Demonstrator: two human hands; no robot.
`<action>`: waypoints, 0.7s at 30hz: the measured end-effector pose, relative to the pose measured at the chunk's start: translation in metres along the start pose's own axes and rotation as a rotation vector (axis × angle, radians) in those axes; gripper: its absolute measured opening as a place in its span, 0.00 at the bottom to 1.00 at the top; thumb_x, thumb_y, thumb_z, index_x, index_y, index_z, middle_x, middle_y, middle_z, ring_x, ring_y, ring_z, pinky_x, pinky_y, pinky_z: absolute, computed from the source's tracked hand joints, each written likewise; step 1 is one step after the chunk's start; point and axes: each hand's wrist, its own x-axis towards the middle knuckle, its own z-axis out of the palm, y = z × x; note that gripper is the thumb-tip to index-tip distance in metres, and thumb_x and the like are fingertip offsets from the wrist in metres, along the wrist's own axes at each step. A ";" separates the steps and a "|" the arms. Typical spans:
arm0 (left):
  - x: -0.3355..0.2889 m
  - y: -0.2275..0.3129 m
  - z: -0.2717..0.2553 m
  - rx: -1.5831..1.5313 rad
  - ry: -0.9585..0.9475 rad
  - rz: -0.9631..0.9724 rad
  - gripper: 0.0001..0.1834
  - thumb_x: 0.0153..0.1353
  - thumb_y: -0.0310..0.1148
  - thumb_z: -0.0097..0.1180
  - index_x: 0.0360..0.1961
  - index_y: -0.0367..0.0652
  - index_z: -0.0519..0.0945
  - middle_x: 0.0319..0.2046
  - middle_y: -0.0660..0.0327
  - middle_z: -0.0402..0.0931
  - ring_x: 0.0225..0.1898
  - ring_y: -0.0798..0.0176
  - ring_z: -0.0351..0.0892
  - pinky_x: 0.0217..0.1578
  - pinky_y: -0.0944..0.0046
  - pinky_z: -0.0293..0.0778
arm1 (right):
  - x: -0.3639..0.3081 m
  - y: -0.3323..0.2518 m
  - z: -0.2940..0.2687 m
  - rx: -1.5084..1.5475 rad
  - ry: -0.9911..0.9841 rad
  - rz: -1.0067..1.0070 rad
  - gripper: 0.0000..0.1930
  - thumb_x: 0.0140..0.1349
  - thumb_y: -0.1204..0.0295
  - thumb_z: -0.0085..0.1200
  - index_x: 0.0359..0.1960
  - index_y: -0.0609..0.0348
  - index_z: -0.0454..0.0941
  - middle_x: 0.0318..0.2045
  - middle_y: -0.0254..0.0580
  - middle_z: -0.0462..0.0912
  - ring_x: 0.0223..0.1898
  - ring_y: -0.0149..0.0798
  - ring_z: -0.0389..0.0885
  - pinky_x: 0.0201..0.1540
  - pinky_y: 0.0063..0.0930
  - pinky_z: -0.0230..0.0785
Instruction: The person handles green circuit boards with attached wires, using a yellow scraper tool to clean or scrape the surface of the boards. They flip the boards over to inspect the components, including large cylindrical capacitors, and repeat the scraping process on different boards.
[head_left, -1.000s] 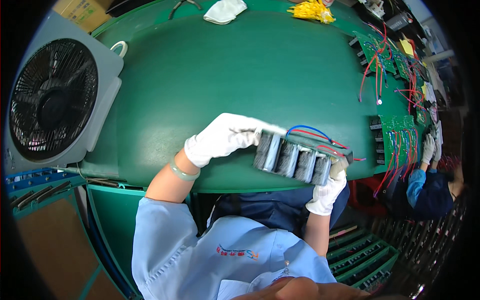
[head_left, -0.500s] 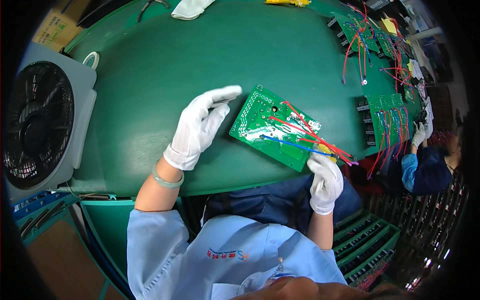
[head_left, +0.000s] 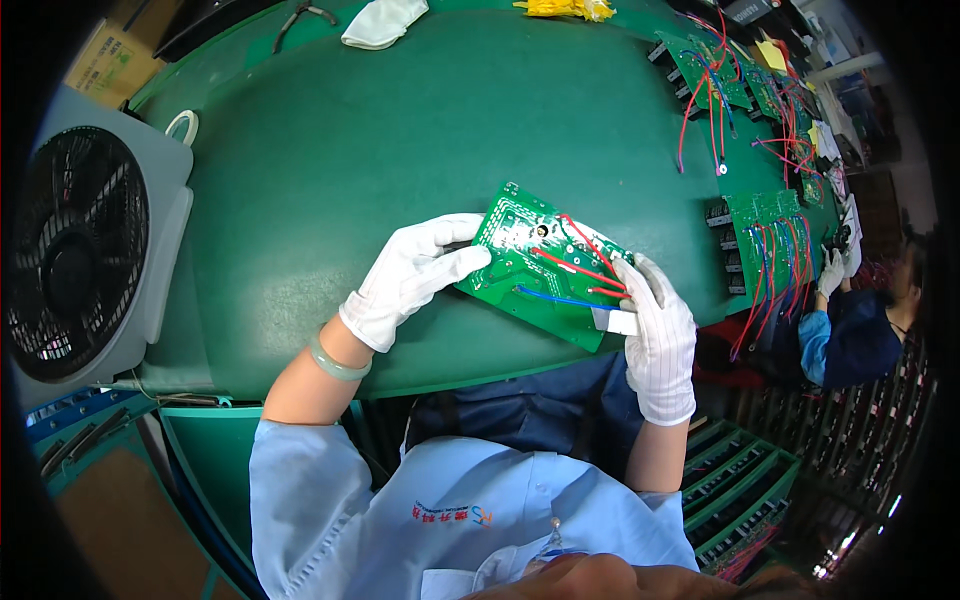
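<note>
The left hand (head_left: 415,275), lifted open half a second ago, now pinches the left edge of the green circuit board (head_left: 535,265) (solder side up, wires trailing) over the green table (head_left: 330,150); the right hand (head_left: 655,325) still grips its right corner, fingers curled.

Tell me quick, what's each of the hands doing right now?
Left hand: closed on the left edge of the green circuit board with red and blue wires.
Right hand: gripping the board's right edge.

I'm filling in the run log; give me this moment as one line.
left hand: grips circuit board left edge | right hand: holds its right end | board: solder side up, over green table
</note>
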 end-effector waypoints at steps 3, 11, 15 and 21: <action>-0.001 -0.002 0.001 -0.062 0.004 0.044 0.20 0.66 0.28 0.61 0.57 0.33 0.79 0.54 0.60 0.78 0.54 0.66 0.77 0.57 0.66 0.72 | -0.004 0.006 -0.001 -0.090 0.091 -0.076 0.23 0.54 0.76 0.61 0.55 0.51 0.82 0.45 0.49 0.82 0.43 0.47 0.85 0.41 0.35 0.78; -0.007 0.002 -0.001 0.012 -0.010 0.075 0.19 0.62 0.23 0.63 0.55 0.35 0.81 0.55 0.57 0.78 0.52 0.65 0.78 0.53 0.65 0.75 | -0.024 -0.008 -0.006 -0.055 0.097 -0.075 0.26 0.49 0.76 0.67 0.54 0.51 0.84 0.28 0.37 0.80 0.26 0.37 0.79 0.27 0.31 0.69; -0.007 -0.002 -0.005 0.028 -0.015 0.106 0.18 0.61 0.22 0.63 0.53 0.35 0.82 0.55 0.54 0.78 0.51 0.63 0.79 0.52 0.65 0.76 | -0.040 -0.007 0.001 0.066 0.096 -0.091 0.25 0.51 0.75 0.67 0.55 0.55 0.83 0.25 0.39 0.80 0.23 0.38 0.77 0.25 0.32 0.68; -0.003 -0.005 -0.006 0.056 0.002 0.109 0.16 0.61 0.22 0.63 0.52 0.35 0.83 0.55 0.53 0.78 0.51 0.63 0.79 0.53 0.64 0.76 | -0.049 -0.012 0.013 0.124 0.056 -0.025 0.27 0.51 0.75 0.66 0.56 0.59 0.81 0.25 0.39 0.79 0.23 0.39 0.77 0.25 0.32 0.68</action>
